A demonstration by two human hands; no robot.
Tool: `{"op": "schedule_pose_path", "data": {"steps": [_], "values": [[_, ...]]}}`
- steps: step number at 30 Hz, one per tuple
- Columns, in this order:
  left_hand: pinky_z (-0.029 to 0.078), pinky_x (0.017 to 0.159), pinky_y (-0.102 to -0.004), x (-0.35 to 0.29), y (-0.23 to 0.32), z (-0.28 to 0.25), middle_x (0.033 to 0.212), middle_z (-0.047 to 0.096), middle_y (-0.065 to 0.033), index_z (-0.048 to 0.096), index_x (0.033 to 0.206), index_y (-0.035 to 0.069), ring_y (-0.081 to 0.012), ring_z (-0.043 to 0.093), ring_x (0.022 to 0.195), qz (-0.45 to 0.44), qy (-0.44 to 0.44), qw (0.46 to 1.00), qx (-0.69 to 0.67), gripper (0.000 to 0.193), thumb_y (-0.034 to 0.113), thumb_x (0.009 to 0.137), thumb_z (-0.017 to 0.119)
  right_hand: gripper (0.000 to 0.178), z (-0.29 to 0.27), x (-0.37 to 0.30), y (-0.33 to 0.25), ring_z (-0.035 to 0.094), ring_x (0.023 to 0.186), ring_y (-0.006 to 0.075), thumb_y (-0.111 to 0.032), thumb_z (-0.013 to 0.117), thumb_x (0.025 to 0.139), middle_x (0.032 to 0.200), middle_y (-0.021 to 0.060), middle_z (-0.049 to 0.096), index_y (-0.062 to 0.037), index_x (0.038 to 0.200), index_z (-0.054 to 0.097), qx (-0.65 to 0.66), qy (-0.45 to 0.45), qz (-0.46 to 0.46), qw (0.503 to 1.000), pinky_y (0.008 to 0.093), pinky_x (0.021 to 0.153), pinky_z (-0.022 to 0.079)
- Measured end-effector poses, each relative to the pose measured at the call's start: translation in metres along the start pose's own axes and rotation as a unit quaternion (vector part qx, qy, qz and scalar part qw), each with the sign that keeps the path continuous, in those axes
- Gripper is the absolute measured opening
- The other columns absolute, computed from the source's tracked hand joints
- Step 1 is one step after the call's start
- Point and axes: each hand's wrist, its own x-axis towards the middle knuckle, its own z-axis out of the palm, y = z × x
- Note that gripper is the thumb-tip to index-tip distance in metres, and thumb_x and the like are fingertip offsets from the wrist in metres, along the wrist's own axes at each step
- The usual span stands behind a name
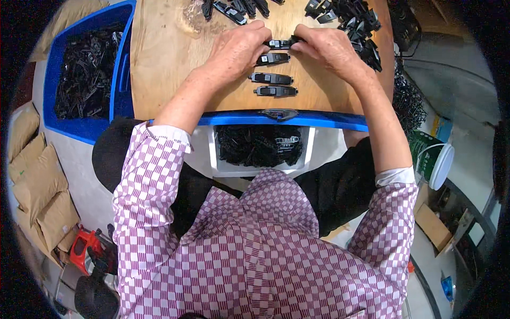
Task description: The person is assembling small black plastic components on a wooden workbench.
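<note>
Black pieces (87, 74) held in blue bin (77, 134) beside left edge of wooden tabletop (159, 69); left end of slim black part (280, 44) pinched by left hand (239, 48); three similar parts (271, 78) lined up toward near edge; held part's right end gripped by right hand (330, 49); dark pile (362, 26) heaped along right edge

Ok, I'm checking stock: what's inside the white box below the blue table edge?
The white box holds a heap of black parts, with some paler grey pieces toward its right. Its far end is hidden under the blue edge; anything beneath the heap's top is covered.
</note>
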Motion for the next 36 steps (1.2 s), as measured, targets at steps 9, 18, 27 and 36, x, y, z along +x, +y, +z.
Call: {"op": "schedule_pose_path", "data": {"steps": [9, 18, 27, 36], "values": [[0.051, 0.075, -0.0436, -0.001, -0.002, -0.001, 0.094, 0.059, -0.0094, 0.061, 0.093, 0.006, -0.0316, 0.063, 0.09, -0.003, -0.001, 1.0, 0.0, 0.01, 0.014, 0.087, 0.062, 0.021, 0.0, 0.003, 0.001, 0.063, 0.077, 0.0352, -0.027, 0.061, 0.09, 0.079, 0.0153, 0.064, -0.0087, 0.099, 0.057, 0.027, -0.015, -0.004, 1.0, 0.0448, 0.065, 0.047], [0.052, 0.075, -0.0432, 0.0, -0.001, 0.001, 0.095, 0.06, -0.0091, 0.061, 0.094, 0.006, -0.0312, 0.063, 0.091, -0.004, 0.003, 1.0, 0.004, 0.01, 0.014, 0.087, 0.062, 0.021, 0.002, 0.003, 0.003, 0.062, 0.076, 0.036, -0.025, 0.062, 0.09, 0.078, 0.0167, 0.062, -0.0073, 0.098, 0.055, 0.043, -0.028, -0.013, 0.999, 0.0444, 0.064, 0.046], [0.049, 0.077, -0.0439, -0.004, -0.022, 0.018, 0.097, 0.059, -0.0109, 0.06, 0.099, 0.007, -0.0341, 0.061, 0.093, 0.051, 0.017, 0.998, -0.028, 0.013, 0.011, 0.087, 0.061, 0.023, 0.032, 0.019, 0.002, 0.061, 0.075, 0.0365, -0.026, 0.062, 0.09, 0.074, 0.0177, 0.059, -0.0066, 0.097, 0.054, 0.124, 0.012, -0.092, 0.988, 0.0443, 0.065, 0.046], [0.049, 0.08, -0.0445, -0.002, -0.005, 0.009, 0.098, 0.06, -0.0141, 0.063, 0.099, 0.009, -0.0358, 0.059, 0.095, 0.015, 0.012, 0.999, 0.047, 0.016, 0.015, 0.085, 0.059, 0.025, 0.029, 0.021, 0.0, 0.062, 0.086, 0.0377, -0.033, 0.055, 0.094, 0.093, 0.0167, 0.06, -0.0088, 0.1, 0.055, -0.003, 0.029, -0.107, 0.994, 0.0489, 0.07, 0.049]]}}
